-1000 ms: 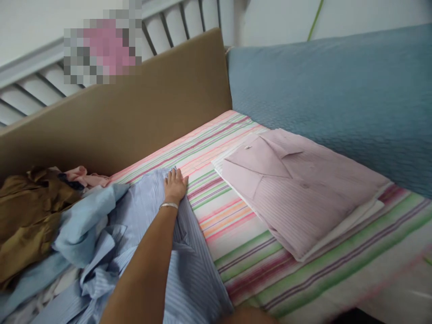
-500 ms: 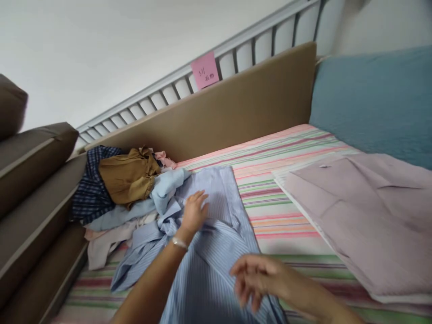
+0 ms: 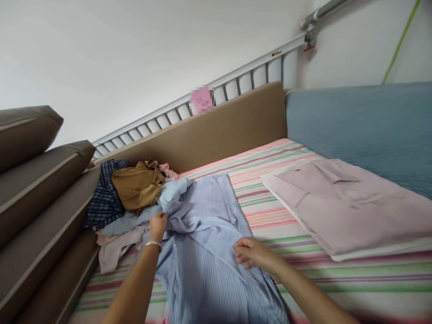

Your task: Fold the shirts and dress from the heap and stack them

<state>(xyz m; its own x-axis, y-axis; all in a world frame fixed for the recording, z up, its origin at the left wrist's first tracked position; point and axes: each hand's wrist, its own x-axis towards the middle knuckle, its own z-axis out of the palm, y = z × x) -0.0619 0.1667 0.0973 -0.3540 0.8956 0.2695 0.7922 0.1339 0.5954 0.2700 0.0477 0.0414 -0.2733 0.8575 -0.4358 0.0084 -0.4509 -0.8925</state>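
Observation:
A blue-and-white striped shirt (image 3: 216,274) lies spread over the striped bed sheet in front of me, its upper part rumpled and folded over. My left hand (image 3: 158,226), with a white bracelet at the wrist, is closed at the shirt's left side, pinching its bunched cloth; the fingertips are partly hidden. Over the shirt's right edge is my right hand (image 3: 249,253), fingers loosely bent and a little apart, with no cloth seen in them. Just beyond the left hand lies a light blue garment (image 3: 173,191).
A heap with a mustard garment (image 3: 138,184) and a navy checked garment (image 3: 106,195) sits at the left, against stacked brown cushions (image 3: 43,198). A folded pale pink garment (image 3: 351,207) lies on the right. Behind stand a brown padded board (image 3: 229,130), a radiator (image 3: 162,120) and a teal cushion (image 3: 357,121).
My left hand has moved left and closed on the shirt's cloth, dragging the upper part. My right hand stays over the shirt's right side, fingers drawn closer together. The view has shifted.

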